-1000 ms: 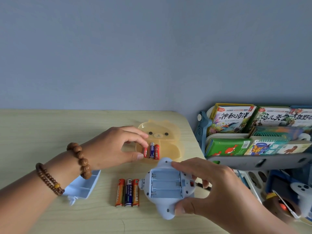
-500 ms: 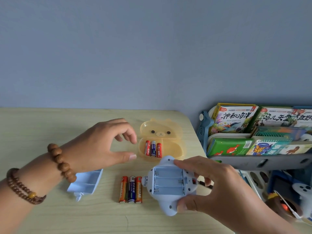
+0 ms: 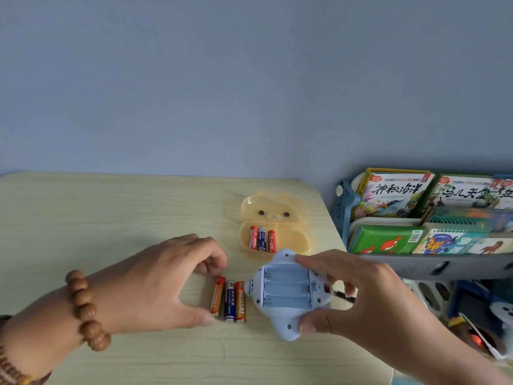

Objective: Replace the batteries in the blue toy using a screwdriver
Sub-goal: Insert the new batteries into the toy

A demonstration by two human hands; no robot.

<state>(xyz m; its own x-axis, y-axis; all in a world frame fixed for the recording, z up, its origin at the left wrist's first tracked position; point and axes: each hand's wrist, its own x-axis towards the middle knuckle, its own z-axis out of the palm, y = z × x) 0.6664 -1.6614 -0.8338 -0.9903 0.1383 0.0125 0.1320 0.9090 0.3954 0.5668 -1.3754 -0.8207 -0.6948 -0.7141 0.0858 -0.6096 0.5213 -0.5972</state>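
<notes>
- Your left hand [image 3: 163, 276] had a bead bracelet [image 3: 83, 309] round the wrist and hung low over the table [image 3: 111, 218].
- That hand pinched the orange battery [image 3: 218, 297] by its two ends. The thumb was at the near end and a curled finger was at the far end. The battery lay on the table.
- Just right of that pinch lay the two other loose batteries [image 3: 229, 300], one blue and one orange. They lay side by side, close against the pinched one.
- Past the pinch and a bit to the right sat the bear box [image 3: 274, 215]. It was yellow and open, with its lid tipped back. Three box batteries [image 3: 262, 238] lay side by side in it.
- Right of the pinch, just beside the loose batteries, was the blue toy [image 3: 283, 326], back side up. Its battery bay [image 3: 286, 290] was open, and the three slots showed bare blue floors.
- Your right hand [image 3: 361, 293] gripped the blue toy. The thumb pressed the near bump and the fingers curled over the far bump and the right side. I could not tell if the toy touched the table.
- Well to the right of that grip, past the table's edge, stood a book rack [image 3: 402, 263] holding picture books [image 3: 394, 193].
</notes>
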